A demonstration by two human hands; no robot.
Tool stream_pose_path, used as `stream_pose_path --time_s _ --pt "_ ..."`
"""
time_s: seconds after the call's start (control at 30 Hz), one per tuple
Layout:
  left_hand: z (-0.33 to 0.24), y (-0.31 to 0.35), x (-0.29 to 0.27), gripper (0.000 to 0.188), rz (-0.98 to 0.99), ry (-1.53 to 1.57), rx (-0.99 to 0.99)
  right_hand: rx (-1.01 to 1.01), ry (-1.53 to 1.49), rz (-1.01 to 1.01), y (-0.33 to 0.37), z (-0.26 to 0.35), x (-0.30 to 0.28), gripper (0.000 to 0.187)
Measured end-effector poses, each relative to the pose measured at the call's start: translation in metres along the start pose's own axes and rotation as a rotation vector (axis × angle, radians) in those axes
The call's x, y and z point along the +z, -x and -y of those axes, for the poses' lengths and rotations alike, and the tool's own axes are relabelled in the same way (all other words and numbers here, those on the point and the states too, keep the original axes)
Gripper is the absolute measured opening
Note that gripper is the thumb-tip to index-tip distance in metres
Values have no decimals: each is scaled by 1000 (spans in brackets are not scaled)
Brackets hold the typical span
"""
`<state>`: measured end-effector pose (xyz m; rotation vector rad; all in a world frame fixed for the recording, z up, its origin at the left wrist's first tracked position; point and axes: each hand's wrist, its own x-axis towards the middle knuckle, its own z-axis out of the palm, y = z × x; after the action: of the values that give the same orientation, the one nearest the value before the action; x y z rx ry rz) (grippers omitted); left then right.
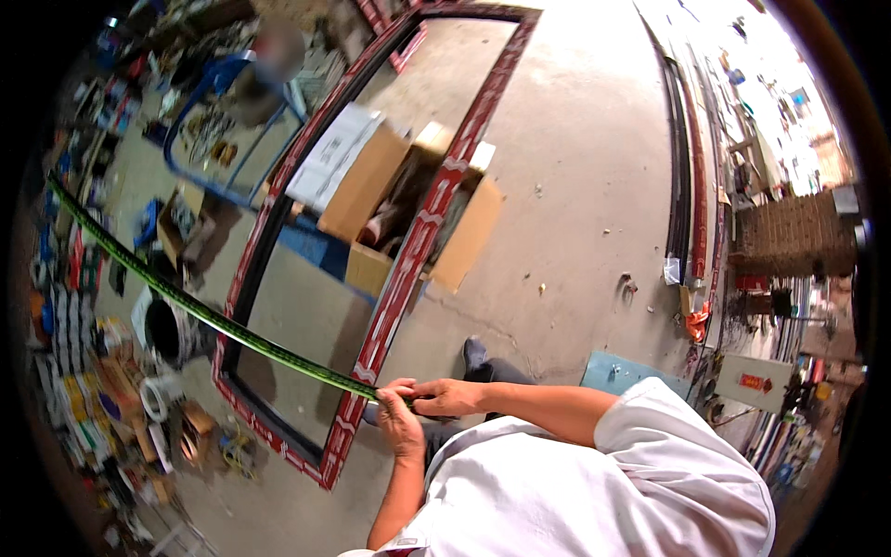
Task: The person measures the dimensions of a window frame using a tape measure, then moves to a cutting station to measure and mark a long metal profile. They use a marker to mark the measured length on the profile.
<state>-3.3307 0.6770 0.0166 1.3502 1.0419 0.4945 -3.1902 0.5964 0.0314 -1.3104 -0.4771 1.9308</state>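
Observation:
A long, thin green strip (237, 331) with a patterned surface runs from the far left toward my body, bowing slightly. My left hand (399, 425) is closed around it near its close end. Right beside it, my right hand (445, 397) grips the same end, its fingers bent over the tip, which they partly hide. Under the strip is a large rectangular frame (408, 255), covered in red film with white markings and with a black inner edge. The strip crosses above both long sides of this frame, close to its near end.
An open cardboard box (464, 246) sits beneath the frame, by a blue cart (218, 190). Boxes, tools and a dark-mouthed bucket (167, 330) crowd the left. Long dark profiles (680, 176) lie along the right. A light blue panel (626, 374) rests on the floor near my right arm.

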Motion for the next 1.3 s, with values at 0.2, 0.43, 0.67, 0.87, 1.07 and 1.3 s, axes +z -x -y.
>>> stream_pose_path --time_s 0.2,0.43,0.67,0.87,1.07,1.3 --pt "-62 -41 175 58 346 82 110 -141 110 -381 119 -21 -147 34" --pt "-105 -112 315 56 474 183 56 -108 1 -695 188 -21 -253 29" --pt "-116 -195 467 58 587 149 -41 53 -10 -839 237 17 -391 32" --pt "-179 -273 612 60 772 36 -179 47 -1 -1019 295 59 -527 36" --pt "-188 -373 733 69 707 49 -246 27 -196 -1118 353 66 -657 30" --pt "-182 -485 843 62 224 146 -267 -111 -379 -1273 407 44 -870 17"
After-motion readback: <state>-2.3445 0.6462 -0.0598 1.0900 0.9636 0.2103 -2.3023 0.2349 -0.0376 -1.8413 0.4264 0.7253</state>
